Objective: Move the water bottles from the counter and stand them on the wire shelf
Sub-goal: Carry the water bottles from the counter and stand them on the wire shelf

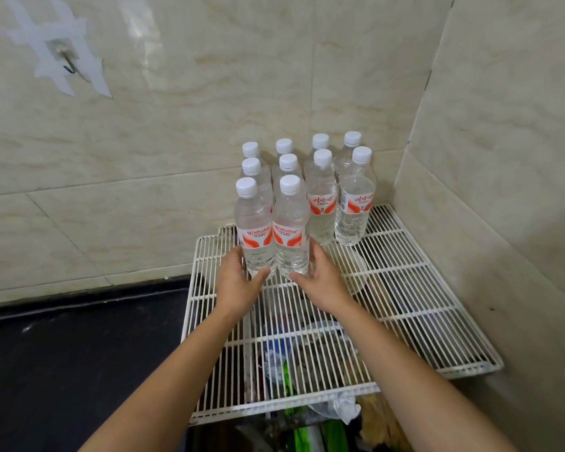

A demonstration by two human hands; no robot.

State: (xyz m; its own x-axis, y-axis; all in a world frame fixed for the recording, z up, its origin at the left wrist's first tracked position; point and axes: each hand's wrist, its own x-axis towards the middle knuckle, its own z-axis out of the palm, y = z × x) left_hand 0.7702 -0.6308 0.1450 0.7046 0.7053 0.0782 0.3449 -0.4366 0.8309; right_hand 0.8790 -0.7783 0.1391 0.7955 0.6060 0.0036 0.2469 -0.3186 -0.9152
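Both hands, left [238,282] and right [320,282], are clasping two front bottles [258,236] [291,236] standing on the shelf [405,288], eight more bottles [322,197] standing beyond them.

Even, soft indoor light, moderately bright; broad glare streak on tiled wall [137,44] at upper left; dark counter [79,353] at lower left underexposed; wide-angle bending at frame edges; slightly soft overall

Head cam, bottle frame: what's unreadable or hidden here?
- Head view: back-row bottles show mostly caps; front bottles hide their bodies and labels.
- Items under the wire shelf: blurred, screened by wires.
- Small label print: too small.
- Left hand and right hand palms: turned away; grip unclear.
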